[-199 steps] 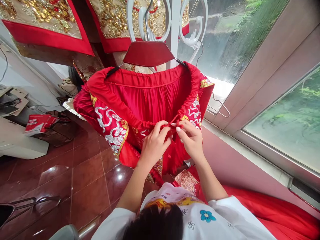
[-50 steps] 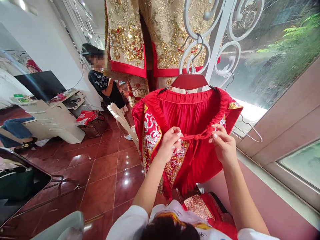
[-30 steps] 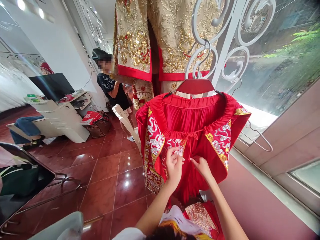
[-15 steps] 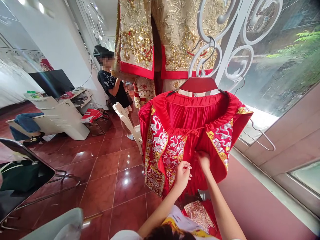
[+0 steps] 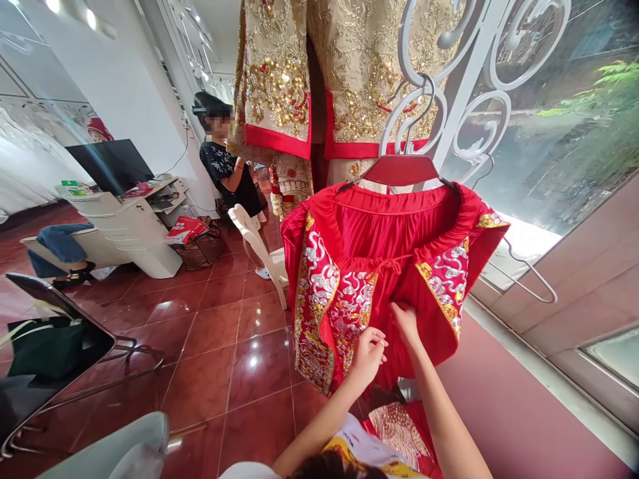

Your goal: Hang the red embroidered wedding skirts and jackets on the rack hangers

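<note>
Left hand (image 5: 368, 352): fingers curled inward, no cloth visible in them. Right hand (image 5: 405, 320): against the folds of the red skirt (image 5: 436, 326), grip cannot be told. Skirt hangs from the hanger (image 5: 399, 170) on the white rack (image 5: 466, 66). Assessed risk: a downward tug could undo the bow (image 5: 392, 265) or slip the waistband free
</note>
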Tool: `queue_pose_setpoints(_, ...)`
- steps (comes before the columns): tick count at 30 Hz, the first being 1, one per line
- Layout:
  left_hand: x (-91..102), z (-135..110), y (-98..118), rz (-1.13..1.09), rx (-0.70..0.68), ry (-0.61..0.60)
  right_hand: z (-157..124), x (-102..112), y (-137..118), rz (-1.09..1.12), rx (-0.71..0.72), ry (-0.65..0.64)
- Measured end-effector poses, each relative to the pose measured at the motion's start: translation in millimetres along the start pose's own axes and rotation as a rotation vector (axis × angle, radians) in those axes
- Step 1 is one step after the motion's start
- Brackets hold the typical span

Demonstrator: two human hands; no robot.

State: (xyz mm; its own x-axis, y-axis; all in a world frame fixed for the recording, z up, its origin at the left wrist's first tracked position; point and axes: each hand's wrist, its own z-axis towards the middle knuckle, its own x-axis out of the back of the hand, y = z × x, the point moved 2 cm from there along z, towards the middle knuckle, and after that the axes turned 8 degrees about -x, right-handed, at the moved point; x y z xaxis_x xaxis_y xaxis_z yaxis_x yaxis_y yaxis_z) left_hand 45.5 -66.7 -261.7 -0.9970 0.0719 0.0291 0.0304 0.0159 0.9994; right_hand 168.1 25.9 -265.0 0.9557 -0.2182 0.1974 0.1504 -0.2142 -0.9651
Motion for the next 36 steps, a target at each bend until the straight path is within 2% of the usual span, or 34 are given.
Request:
queue_pose_setpoints(5, 9.8, 8, 1, 0.278, -0.098, -0.014, -24, -10, 1, 0.228, -0.263, -0.311)
queue_pose_setpoints(8, 15.1, 12, 2, 0.471, -0.126, 0.006, -44, -16, 0, 0.302, -0.336, -0.408)
queue_pose_setpoints(12, 14.0, 17, 1, 0.652, -0.119, -0.002, -67, -19, -3, 0.359, -0.347, -0.341)
queue_pose_setpoints(18, 3.6, 24, -4, 0.725, -0.139, -0.051, -83, -15, -9, 0.370, -0.335, -0.227)
queue_pose_setpoints(27, -3.4, 21, -14, 0.817, -0.100, -0.085, -83, -12, -9, 0.381, -0.357, -0.173)
queue_pose_setpoints(36, -7.1, 14, -8, 0.920, -0.083, -0.145, -84, -12, -17, 0.450, -0.356, -0.046)
